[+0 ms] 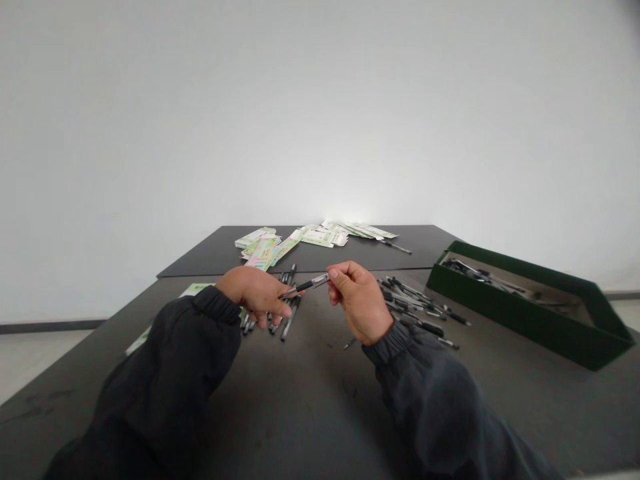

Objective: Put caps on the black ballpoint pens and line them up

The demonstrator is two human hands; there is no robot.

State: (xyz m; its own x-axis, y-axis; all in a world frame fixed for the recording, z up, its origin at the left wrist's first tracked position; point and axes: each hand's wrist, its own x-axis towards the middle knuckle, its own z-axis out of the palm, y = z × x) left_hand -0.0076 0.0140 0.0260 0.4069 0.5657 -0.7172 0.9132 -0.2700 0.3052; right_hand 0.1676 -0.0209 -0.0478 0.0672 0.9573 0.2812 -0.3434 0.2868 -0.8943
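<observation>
A clear-barrelled pen with a black grip [305, 285] is held between both hands, above the dark table. My right hand [359, 300] pinches its right end between thumb and fingertips. At its other end, my left hand [257, 293] is closed around the pen, back of the hand up; its grip is partly hidden. Below and behind the left hand lies a row of pens [291, 319] on the table. Behind my right wrist is a loose heap of pens [413, 300], some with black caps or grips.
A dark green open box [520, 319] with pens in it stands at right. Flat green-white cartons [320, 236] and pink-green ones [264, 252] lie at the back. One pen [396, 247] is near them. Another carton [196, 289] is partly behind my left sleeve. A pale wall rises beyond.
</observation>
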